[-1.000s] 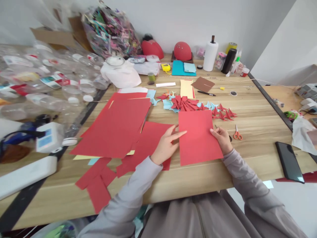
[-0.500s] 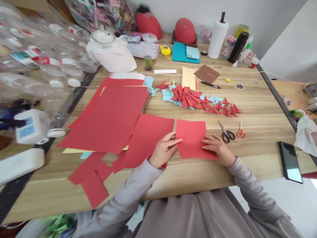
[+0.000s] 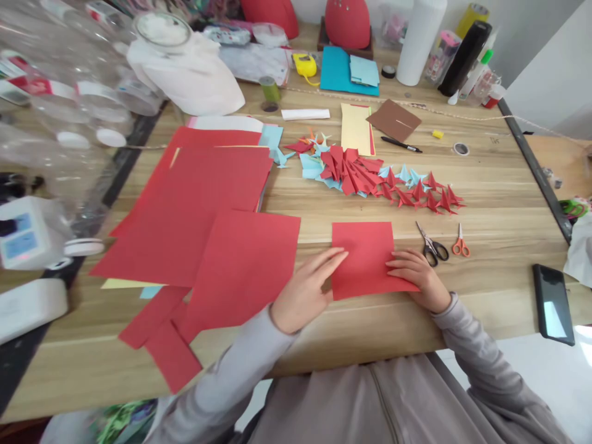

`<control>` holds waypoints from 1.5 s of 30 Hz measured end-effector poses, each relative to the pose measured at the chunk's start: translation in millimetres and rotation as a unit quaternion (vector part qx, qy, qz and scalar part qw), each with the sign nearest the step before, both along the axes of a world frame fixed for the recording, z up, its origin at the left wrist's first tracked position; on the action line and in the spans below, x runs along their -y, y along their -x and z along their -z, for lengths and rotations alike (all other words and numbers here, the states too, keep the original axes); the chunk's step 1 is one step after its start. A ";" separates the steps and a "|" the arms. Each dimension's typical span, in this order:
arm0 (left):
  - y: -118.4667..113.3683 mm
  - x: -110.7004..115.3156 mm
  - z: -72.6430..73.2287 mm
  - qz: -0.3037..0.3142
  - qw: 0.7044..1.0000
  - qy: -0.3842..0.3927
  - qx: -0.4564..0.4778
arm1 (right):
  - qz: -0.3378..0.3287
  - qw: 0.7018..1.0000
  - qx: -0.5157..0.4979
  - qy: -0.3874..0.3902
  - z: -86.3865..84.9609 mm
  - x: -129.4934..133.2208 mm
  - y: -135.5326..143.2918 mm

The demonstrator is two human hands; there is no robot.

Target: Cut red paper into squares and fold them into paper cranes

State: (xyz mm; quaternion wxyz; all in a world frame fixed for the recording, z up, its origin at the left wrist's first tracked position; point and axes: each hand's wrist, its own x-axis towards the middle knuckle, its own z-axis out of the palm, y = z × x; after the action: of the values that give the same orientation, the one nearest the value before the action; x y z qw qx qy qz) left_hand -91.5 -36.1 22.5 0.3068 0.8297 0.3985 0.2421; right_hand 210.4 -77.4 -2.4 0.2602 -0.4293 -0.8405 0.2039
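A small red paper square (image 3: 363,259) lies on the wooden table in front of me. My left hand (image 3: 308,288) rests at its left edge, fingertips on the paper and fingers extended. Flat on its right side is my right hand (image 3: 419,277), with its fingers spread over the edge. Left of the square is a larger red sheet (image 3: 250,265), which partly overlaps a big stack of red paper (image 3: 189,209). Narrow red strips (image 3: 173,354) lie below the stack.
Folded red stars (image 3: 419,191) and fan-like red pieces (image 3: 349,169) lie behind the square. Black scissors (image 3: 433,246), orange scissors (image 3: 460,242) and a phone (image 3: 554,305) are at the right. Plastic bottles (image 3: 69,105) crowd the far left.
The larger red sheet has shifted left, away from the small square. My left hand now reaches onto the square's left edge from slightly lower. The whole view has moved a little.
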 end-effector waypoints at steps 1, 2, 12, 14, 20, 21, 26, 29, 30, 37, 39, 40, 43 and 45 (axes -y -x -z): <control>-6.3 -3.3 1.5 0.014 1.000 0.010 -0.008 | 0.006 1.000 -0.001 0.006 -0.8 -0.6 -0.4; -11.2 -6.9 3.9 0.028 0.999 0.017 -0.019 | 0.018 1.000 -0.002 0.013 -1.3 -1.2 -0.4; -28.3 -12.1 -4.1 -0.125 0.988 0.026 -0.089 | 0.268 0.963 -0.016 0.006 -7.6 -19.0 24.2; -34.5 -8.6 -0.9 -0.179 0.982 0.003 -0.065 | 0.313 0.950 -0.001 -0.003 -6.6 -22.5 32.1; -43.4 -0.5 18.7 -0.281 0.959 -0.014 0.019 | 0.376 0.925 0.030 -0.035 -1.1 -23.5 45.8; -43.0 -0.1 19.3 -0.283 0.959 -0.004 0.031 | 0.378 0.924 0.035 -0.036 -1.4 -23.7 46.7; -41.0 1.5 14.6 -0.286 0.957 0.011 0.051 | 0.377 0.923 0.069 -0.041 -7.8 -26.8 49.7; -41.8 4.1 14.4 -0.281 0.958 -0.006 0.050 | 0.372 0.924 0.081 -0.033 -11.9 -27.6 50.5; -42.0 5.0 14.9 -0.277 0.959 -0.014 0.051 | 0.370 0.925 0.084 -0.030 -12.9 -27.5 50.5; -41.9 4.5 5.7 -0.230 0.962 -0.140 -0.047 | 0.352 0.929 0.103 -0.036 -14.7 -27.6 49.7; -44.9 4.3 2.1 -0.171 0.960 -0.203 -0.086 | 0.348 0.930 0.107 -0.044 -14.5 -28.8 49.8; -47.0 4.2 1.7 -0.132 0.963 -0.216 -0.096 | 0.346 0.931 0.109 -0.048 -14.6 -29.6 49.8; -52.8 3.6 7.0 -0.050 0.973 -0.175 -0.140 | 0.342 0.931 0.120 -0.052 -14.9 -31.3 49.6; -54.5 3.3 13.5 -0.042 0.974 -0.140 -0.171 | 0.343 0.929 0.126 -0.052 -15.0 -31.7 49.3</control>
State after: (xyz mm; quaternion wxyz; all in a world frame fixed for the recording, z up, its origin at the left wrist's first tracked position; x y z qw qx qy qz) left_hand -37.0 -39.4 9.0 0.1041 0.8760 0.4418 0.1629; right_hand 161.2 -45.7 12.6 0.2281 -0.6992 -0.6776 0.0025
